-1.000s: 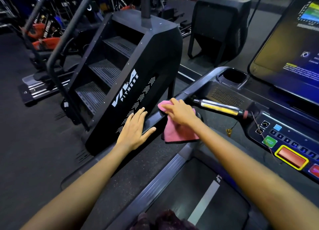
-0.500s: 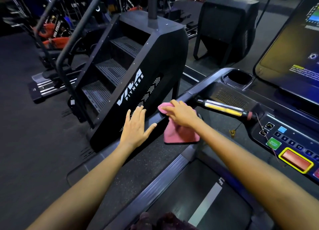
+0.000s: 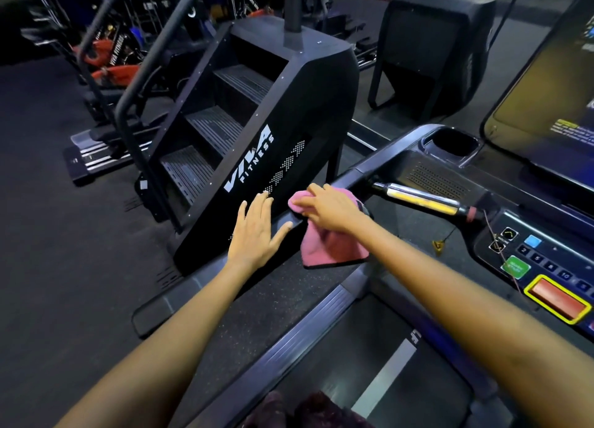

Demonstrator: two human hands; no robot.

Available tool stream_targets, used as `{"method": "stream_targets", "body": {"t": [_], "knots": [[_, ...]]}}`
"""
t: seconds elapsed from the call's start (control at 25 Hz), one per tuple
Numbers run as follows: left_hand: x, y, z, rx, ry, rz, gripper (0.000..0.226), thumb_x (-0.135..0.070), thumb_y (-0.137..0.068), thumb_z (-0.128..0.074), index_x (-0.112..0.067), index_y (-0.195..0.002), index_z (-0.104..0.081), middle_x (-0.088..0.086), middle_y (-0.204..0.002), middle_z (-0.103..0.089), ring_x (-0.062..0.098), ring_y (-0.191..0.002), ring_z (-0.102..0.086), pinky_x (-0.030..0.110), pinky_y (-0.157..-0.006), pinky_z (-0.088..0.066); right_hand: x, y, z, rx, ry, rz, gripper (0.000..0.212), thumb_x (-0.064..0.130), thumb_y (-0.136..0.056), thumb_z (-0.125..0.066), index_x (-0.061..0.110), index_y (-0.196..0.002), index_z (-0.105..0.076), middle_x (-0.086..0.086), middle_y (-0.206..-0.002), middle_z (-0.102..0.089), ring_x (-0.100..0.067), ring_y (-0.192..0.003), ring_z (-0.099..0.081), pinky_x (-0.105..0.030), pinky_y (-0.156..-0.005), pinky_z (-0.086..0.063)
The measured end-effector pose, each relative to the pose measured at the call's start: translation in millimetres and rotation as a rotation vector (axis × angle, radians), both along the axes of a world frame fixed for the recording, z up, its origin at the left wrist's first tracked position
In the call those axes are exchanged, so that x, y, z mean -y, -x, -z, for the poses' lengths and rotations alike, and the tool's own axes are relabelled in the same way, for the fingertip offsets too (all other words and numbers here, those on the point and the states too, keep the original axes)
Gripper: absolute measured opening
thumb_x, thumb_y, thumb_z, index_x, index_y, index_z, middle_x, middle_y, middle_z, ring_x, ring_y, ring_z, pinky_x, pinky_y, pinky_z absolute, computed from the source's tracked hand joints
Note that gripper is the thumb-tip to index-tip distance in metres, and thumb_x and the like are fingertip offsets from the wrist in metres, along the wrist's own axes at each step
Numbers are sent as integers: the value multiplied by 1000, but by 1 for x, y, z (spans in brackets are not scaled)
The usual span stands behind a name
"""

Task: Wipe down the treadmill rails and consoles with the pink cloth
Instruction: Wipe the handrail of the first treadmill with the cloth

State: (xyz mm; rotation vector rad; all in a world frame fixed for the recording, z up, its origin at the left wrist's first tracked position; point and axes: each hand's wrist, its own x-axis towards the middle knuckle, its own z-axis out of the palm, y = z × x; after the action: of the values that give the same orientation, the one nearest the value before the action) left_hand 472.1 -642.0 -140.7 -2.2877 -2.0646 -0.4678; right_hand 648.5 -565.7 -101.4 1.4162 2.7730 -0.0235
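The pink cloth (image 3: 324,250) is draped over the treadmill's left rail (image 3: 193,286), hanging down on the inner side. My right hand (image 3: 331,210) presses the cloth's top onto the rail, fingers closed over it. Just behind it on the same rail, my left hand (image 3: 257,234) lies flat with fingers spread and holds nothing. The console (image 3: 546,267) with coloured buttons sits at the right, its screen (image 3: 553,99) lit above. A silver and yellow grip bar (image 3: 424,201) runs from the rail's front toward the console.
A black Viva Fitness stair climber (image 3: 257,144) stands close along the rail's left side. A cup holder (image 3: 456,143) sits at the console's corner. A thin safety cord (image 3: 498,250) hangs by the buttons. The treadmill belt (image 3: 385,379) lies below. More machines fill the back.
My right hand and the cloth have slid slightly back along the rail toward my left hand. The view has shifted a little to the left.
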Motion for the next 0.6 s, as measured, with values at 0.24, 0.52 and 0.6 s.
{"method": "stream_targets", "body": {"t": [0.24,0.52,0.6], "knots": [[29,9,6,105,50,-152,92,-68,-81,-5,-4,-143,-28,8,-156,-13,18,-145,-5,38,-118,-4,-13,-6,-11,40,30,140,33,35,-96,-45,34,-127,-53,-6,-117,-46,-28,-108,-45,-37,-80,-39],[50,23,4,148,120,-198,74,-57,-92,-34,-5,-144,-26,8,-157,-9,19,-146,-2,41,-117,-1,14,10,-5,77,18,-113,37,35,-98,-40,27,-133,-48,-9,-122,-45,-29,-104,-46,-38,-80,-39],[63,31,4,128,114,-231,72,-55,-93,-36,-5,-143,-27,8,-157,-10,20,-145,-3,42,-116,0,11,7,-11,112,34,-44,34,34,-97,-40,28,-130,-51,-9,-121,-45,-30,-106,-46,-39,-80,-41]]}}
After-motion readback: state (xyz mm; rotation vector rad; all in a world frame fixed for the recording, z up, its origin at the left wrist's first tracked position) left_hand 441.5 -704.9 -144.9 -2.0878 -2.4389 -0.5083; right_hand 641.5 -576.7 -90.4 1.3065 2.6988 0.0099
